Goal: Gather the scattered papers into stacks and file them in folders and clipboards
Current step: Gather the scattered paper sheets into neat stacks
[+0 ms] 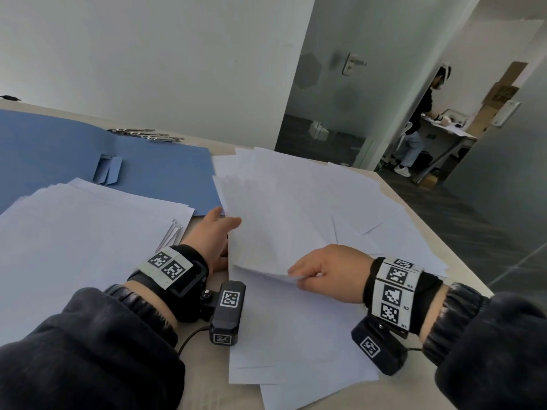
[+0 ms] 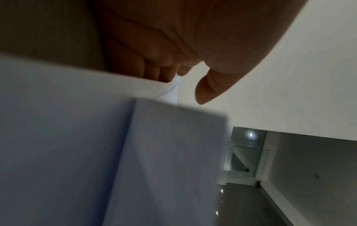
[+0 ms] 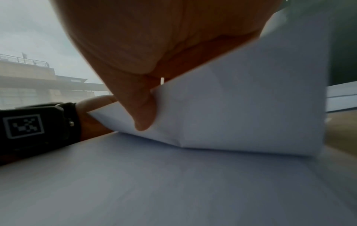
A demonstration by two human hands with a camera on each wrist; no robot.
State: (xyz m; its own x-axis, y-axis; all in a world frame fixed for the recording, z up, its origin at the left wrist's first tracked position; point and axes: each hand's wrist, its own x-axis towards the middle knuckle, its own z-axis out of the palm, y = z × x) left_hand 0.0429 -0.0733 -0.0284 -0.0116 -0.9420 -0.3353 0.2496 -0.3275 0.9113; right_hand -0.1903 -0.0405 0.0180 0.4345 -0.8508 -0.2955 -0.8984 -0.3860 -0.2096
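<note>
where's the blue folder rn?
Head view: the blue folder lies open on the table's far left, past the left hand, between the left paper stack and the scattered sheets on the right.

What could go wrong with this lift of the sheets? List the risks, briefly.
1. The right hand pinches the lifted sheets only at their near edge, and the right wrist view shows them already buckling there; they may crease.
2. The left hand only steadies their left edge, so the sheets could fan apart or slide.
3. The loose papers underneath overlap at odd angles; dragging the lifted sheets across might pull some toward the table edge.
</note>
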